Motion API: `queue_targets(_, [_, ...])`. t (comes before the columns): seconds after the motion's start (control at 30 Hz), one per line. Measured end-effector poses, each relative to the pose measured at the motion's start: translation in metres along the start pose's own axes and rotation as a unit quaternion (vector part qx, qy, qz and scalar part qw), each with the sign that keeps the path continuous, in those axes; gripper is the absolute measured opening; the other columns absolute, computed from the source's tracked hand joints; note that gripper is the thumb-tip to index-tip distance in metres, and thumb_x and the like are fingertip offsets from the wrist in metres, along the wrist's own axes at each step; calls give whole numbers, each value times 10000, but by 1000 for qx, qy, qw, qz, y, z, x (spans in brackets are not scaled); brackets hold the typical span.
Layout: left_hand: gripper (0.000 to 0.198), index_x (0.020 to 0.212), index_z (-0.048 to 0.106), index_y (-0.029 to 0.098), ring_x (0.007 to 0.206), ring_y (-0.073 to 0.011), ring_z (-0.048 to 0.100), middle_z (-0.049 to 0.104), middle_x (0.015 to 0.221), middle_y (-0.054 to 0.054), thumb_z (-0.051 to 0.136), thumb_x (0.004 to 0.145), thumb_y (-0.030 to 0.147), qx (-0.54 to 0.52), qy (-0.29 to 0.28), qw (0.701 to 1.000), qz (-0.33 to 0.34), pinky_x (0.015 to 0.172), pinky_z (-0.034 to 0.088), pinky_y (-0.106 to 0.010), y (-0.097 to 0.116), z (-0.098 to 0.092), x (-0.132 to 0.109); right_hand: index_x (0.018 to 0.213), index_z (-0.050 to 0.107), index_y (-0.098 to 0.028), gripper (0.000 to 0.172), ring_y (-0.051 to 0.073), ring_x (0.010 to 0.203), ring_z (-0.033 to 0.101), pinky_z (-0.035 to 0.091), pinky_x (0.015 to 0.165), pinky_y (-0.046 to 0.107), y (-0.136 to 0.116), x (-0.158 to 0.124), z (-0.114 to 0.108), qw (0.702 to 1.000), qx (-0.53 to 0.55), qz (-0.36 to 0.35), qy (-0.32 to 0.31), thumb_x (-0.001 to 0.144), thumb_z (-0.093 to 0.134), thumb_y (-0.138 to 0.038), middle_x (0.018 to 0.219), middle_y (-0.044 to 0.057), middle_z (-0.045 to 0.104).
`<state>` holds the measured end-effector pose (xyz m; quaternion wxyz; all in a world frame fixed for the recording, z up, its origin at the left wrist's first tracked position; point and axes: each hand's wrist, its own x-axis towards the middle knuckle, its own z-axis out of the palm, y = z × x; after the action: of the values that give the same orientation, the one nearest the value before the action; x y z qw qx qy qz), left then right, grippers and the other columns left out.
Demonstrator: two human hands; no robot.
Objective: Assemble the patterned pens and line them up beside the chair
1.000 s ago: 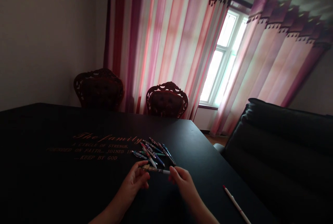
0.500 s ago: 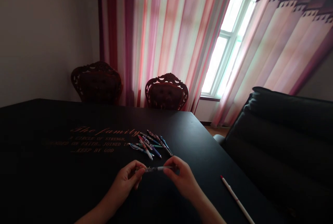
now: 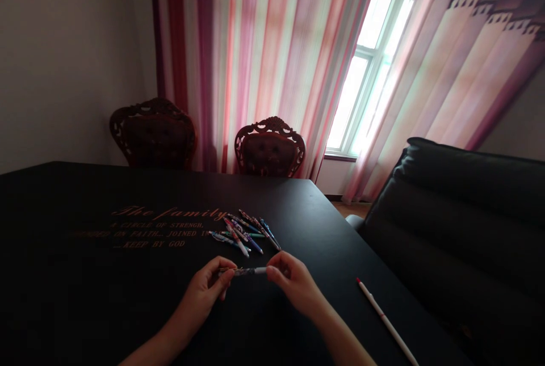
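- The dark surface [image 3: 310, 207] carries everything being handled; gold lettering [image 3: 157, 225] runs across it, left of its middle, and the view of it is tipped a little further down than a second ago.
- A black seat [image 3: 460, 213] stands beyond the right edge, and two carved chairs [image 3: 270, 153] stand along the far edge.
- The left hand [image 3: 204, 286] is nearer the person's side of the surface than a second ago, and its fingers now cover more of the gold-coloured end they clamp.
- The right hand [image 3: 298, 286] has its thumb and forefinger curled closer in, clamped at the pale end; the very tip is hidden there.
- The pile of pens [image 3: 237, 239] lies just past the hands, towards the far right corner, unchanged on the surface, its nearest pen reaching almost to the right hand.
- The white rod [image 3: 384, 318], red at one end, lies along the right edge, well apart from both hands and also unmoved.
- The held pen [image 3: 258, 270] sits level between the two hands, off the pile and now slightly further from it. With both ends gripped more firmly, it seems the one pen being worked on, steady enough for the two hands to act against each other.
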<state>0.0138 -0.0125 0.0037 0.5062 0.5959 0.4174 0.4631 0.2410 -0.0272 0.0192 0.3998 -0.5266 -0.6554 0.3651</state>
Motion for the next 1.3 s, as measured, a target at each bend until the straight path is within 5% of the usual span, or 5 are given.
queue_targets(0.4, [319,873,653,180,497,-108,432,488,560,72,656,789,487,9,-9,1000,6,522,349,-218,0,0,1,864,597,-172,347,146,644,581,439,623,266,3,3,3,990,142,2,-20,761,697,-487,707,11,661])
queue_targets(0.73, [304,882,635,181,500,-108,426,475,560,79,631,806,475,12,-11,1000,3,522,345,-216,-3,0,1,899,632,-168,301,141,616,563,417,606,262,9,3,7,987,157,14,-41,785,688,-441,678,4,648])
queue_targets(1.0, [318,890,628,179,506,-110,417,458,529,85,598,820,488,16,3,1000,-5,544,352,-217,1,-1,1,820,660,-176,239,119,624,496,357,584,233,10,7,-7,982,183,40,29,681,765,-341,674,-24,586])
queue_targets(1.17, [296,893,635,184,501,-114,403,418,518,91,581,821,466,50,32,998,0,519,332,-212,5,-15,7,798,634,-176,196,94,563,435,319,544,219,14,10,-25,966,246,59,62,705,723,-325,603,-48,523])
queue_targets(1.3, [231,839,643,197,609,-154,525,564,653,37,586,821,420,130,30,990,37,591,404,-241,7,-31,13,764,628,-170,150,94,560,439,315,549,222,16,11,-32,974,213,71,43,692,702,-279,594,-45,537])
